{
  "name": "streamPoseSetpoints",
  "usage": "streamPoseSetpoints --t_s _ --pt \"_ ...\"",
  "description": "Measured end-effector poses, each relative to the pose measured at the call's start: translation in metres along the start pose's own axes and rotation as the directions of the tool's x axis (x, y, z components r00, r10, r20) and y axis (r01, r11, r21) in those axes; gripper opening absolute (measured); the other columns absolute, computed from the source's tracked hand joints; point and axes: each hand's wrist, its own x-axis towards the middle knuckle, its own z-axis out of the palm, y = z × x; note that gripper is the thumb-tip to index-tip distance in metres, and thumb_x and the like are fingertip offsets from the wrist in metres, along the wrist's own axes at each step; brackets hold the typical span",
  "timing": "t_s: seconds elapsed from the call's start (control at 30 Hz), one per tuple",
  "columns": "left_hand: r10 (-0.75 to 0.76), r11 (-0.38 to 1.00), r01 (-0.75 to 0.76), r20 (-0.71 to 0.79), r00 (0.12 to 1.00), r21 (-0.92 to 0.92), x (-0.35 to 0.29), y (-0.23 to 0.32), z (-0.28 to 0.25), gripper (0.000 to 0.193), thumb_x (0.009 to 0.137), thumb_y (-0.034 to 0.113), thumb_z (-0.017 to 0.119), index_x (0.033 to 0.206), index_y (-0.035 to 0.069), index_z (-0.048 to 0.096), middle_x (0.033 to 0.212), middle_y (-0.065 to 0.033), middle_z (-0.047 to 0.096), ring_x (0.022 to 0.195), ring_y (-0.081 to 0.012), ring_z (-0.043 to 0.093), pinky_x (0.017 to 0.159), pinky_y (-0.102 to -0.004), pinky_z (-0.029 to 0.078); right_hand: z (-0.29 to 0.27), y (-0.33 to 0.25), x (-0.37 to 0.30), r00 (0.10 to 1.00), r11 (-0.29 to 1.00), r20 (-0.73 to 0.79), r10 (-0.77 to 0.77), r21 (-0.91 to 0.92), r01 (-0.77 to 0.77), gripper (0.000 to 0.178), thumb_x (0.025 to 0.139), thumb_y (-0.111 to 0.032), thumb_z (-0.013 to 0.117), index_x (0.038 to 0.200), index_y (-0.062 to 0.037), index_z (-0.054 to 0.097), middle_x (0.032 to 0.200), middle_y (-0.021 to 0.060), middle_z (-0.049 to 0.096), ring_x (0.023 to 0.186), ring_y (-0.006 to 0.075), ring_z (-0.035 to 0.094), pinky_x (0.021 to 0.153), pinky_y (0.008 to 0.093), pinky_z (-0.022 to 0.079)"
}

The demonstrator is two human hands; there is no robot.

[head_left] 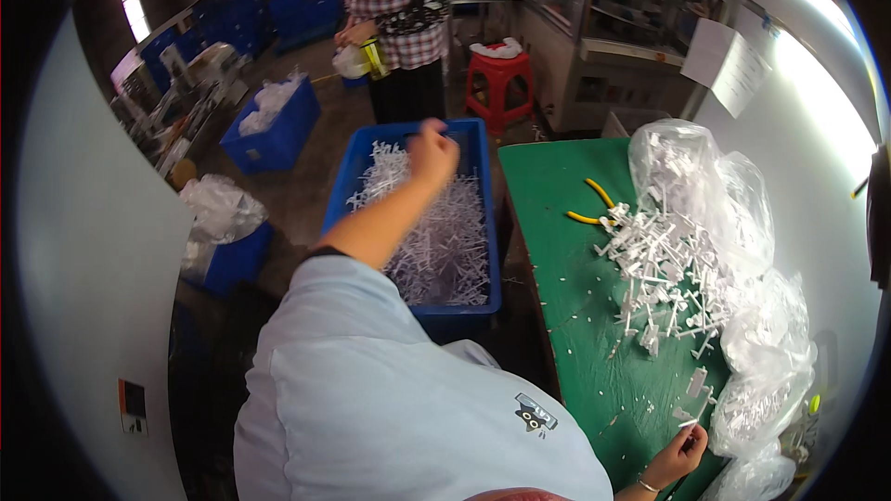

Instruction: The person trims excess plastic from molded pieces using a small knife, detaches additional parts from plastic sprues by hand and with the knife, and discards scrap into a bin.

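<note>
Overhead, the person's left hand [432,150] is stretched out toward twelve o'clock, over the blue crate [483,223] that sits on the floor beside the green table [575,334]. Its fingers are curled in, and whether they pinch anything I cannot tell — the hand is seen from behind. Below it the crate is heaped with white plastic sprues [436,232], a tangled pile that fills most of the bin.

Down at about five o'clock the right hand [680,456] rests at the near edge of the table, fingers closed on a small white plastic piece [689,423]. Just above it, toward three o'clock, a loose heap of white moulded parts [664,269] is spread on the green top, spilling from a clear plastic bag [715,186]; more bags of such parts [766,380] lie along the table's right side. Yellow-handled cutters [589,209] lie at the heap's far-left edge, touching its parts.

Farther off, at twelve o'clock, another person in a checked shirt [399,0] stands near a red stool [498,79], and a second blue crate [274,125] stands at eleven o'clock.
</note>
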Motion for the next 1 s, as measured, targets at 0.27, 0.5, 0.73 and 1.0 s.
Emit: streamPoseSetpoints --t_s 0.27,0.5,0.73,1.0 --pt "-0.635 0.553 0.833 -0.651 0.416 -0.006 0.142 -0.102 -0.332 0.078 0.083 0.025 0.055 0.148 0.008 0.017 0.127 -0.024 0.055 0.115 -0.0381 0.056 0.097 -0.0453 0.045 -0.009 -0.054 0.006 0.985 0.968 0.019 0.172 -0.187 -0.165 0.028 0.092 -0.024 0.063 0.1 0.0026 0.065 0.091 0.0139 0.066 0.08 0.0224 0.06 0.075 0.0331 0.048" --pt "-0.344 0.706 0.651 -0.669 0.659 0.278 0.121 -0.172 -0.3 0.044 0.082 0.026 0.056 0.12 0.004 0.056 0.114 -0.021 0.062 0.106 -0.0373 0.06 0.09 -0.0422 0.048 0.002 -0.051 -0.001 0.957 0.951 -0.061 0.283 -0.114 -0.289 0.029 0.09 -0.028 0.065 0.095 0.0004 0.068 0.09 0.0109 0.067 0.079 0.0197 0.06 0.071 0.0317 0.049" --pt "-0.034 0.98 0.027 -0.033 0.999 -0.195 0.01 -0.04 -0.061 0.017 0.081 0.006 0.059 0.097 0.005 0.066 0.078 -0.0072 0.063 0.073 -0.0176 0.061 0.07 -0.0311 0.049 -0.002 -0.035 0.001 0.997 0.997 -0.044 0.066 -0.046 -0.068 0.019 0.091 -0.016 0.061 0.095 0.0023 0.064 0.084 0.0073 0.062 0.072 0.0148 0.054 0.065 0.0292 0.045" --pt "0.732 0.614 0.089 0.608 0.308 -0.784 -0.137 0.263 0.006 0.036 0.085 0.016 0.061 0.119 0.006 0.051 0.061 0.0004 0.056 0.054 -0.0098 0.053 0.054 -0.0287 0.045 -0.006 -0.011 -0.004 0.993 0.999 -0.121 0.012 0.05 -0.006 0.014 0.094 -0.007 0.055 0.103 0.0029 0.06 0.086 0.003 0.058 0.073 0.01 0.051 0.065 0.0236 0.042"
